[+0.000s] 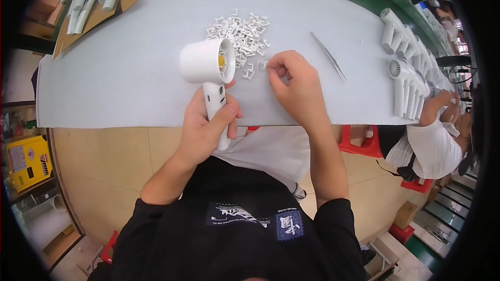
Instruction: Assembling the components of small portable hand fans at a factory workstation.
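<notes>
A white hair dryer (201, 62) stands upright in my left hand (207, 119), whose fingers wrap round its handle. Its open round end faces right and shows a yellow piece inside the barrel. Close by, my right hand (297, 80) is closed in a pinch at the edge of a pile of small white plastic parts (240, 34). Between its thumb and forefinger a small whitish part (263, 65) shows, partly hidden by the fingertips. A few more loose parts (249, 72) lie between the two hands, apart from the pile.
Metal tweezers (328, 56) lie right of the pile on the pale-covered table (130, 93). More white dryers stand in rows at the right (406, 83) and on cardboard (96, 15) at the far left. Another person's arm (436, 106) reaches in at the right, above red stools (360, 140).
</notes>
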{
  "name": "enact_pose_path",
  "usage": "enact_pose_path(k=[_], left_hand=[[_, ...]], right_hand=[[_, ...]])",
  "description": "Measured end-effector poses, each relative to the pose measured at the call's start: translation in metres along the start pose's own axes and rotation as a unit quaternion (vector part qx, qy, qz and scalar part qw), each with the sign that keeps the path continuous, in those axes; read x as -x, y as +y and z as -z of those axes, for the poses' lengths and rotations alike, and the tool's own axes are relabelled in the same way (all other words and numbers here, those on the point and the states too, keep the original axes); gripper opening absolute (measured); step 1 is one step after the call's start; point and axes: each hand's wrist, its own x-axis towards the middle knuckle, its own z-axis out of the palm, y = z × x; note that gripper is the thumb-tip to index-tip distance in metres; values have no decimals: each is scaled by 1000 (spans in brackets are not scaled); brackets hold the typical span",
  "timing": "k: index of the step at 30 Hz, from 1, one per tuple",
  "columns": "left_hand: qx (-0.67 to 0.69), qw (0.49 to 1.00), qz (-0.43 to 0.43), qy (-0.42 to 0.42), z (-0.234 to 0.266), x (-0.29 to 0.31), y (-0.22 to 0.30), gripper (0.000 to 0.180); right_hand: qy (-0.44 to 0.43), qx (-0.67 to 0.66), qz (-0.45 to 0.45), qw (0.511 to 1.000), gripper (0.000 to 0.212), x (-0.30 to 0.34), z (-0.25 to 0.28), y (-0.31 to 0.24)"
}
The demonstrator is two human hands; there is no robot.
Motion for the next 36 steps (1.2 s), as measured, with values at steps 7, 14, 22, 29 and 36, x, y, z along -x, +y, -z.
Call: enact_pose_path(k=[7,14,22,29,36], left_hand=[[16,1000,23,2,-1,-2,1,36],[46,998,33,16,4,-2,1,37],[-5,999,26,-22,2,-2,3,36],[150,979,84,-105,-16,-1,16,39],[133,985,94,-58,-31,5,19,40]], right_hand=[[-5,76,71,995,13,-1,-2,-5],[-26,55,46,997,11,-2,5,5],[-15,-254,-140,957,12,16,25,-14],[-69,-420,-136,894,16,43,33,-47],[-21,-375,-57,925,16,51,37,-47]])
